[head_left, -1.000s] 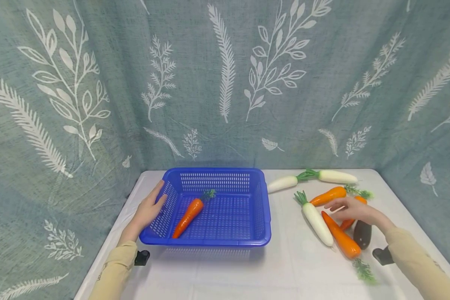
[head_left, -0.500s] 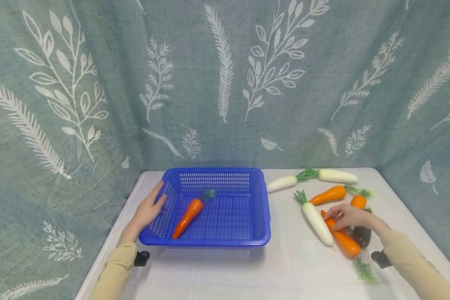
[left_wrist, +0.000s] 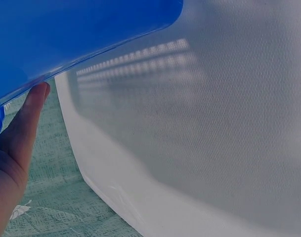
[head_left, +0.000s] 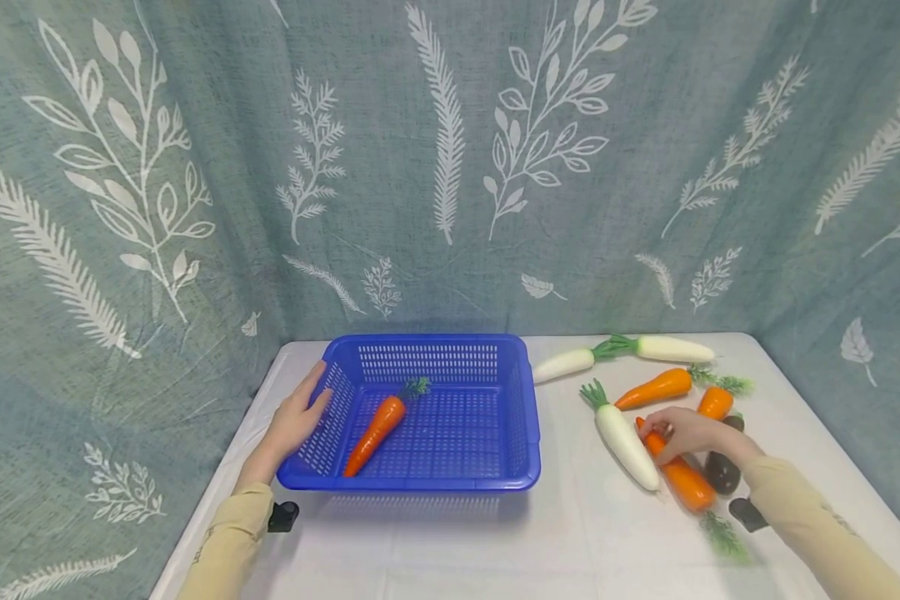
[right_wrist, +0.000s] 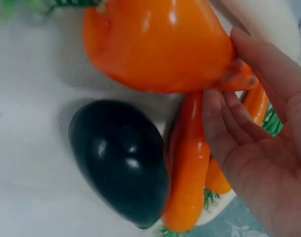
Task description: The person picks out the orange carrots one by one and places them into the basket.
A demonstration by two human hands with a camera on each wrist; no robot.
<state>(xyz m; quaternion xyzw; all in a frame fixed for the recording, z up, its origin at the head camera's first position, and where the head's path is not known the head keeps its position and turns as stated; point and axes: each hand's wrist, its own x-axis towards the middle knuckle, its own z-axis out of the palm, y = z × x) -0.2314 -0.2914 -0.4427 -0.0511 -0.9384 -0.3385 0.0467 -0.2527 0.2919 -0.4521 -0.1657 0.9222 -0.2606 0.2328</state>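
Observation:
My right hand [head_left: 686,433] pinches the narrow end of an orange carrot [head_left: 688,483] between thumb and fingers. In the right wrist view that carrot [right_wrist: 155,44] hangs over the cloth, its shadow beneath it. A dark eggplant [head_left: 722,472] and another carrot [head_left: 716,403] lie beside the hand. Just left is a white radish [head_left: 626,446] with green leaves. My left hand [head_left: 296,421] rests against the left rim of a blue plastic basket [head_left: 420,483], fingers straight. In the left wrist view its thumb touches the rim. One carrot [head_left: 375,435] lies inside the basket.
Two more white radishes [head_left: 673,349] lie along the back of the white table [head_left: 495,550], leaves meeting. A further carrot [head_left: 656,388] lies in front of them. A green leaf-patterned curtain [head_left: 435,167] surrounds the table's back and sides.
My right hand has come down onto the near carrot and pinched it. The carrot has shifted slightly up and left, and the radish beside it has moved a little left. The left hand stays put.

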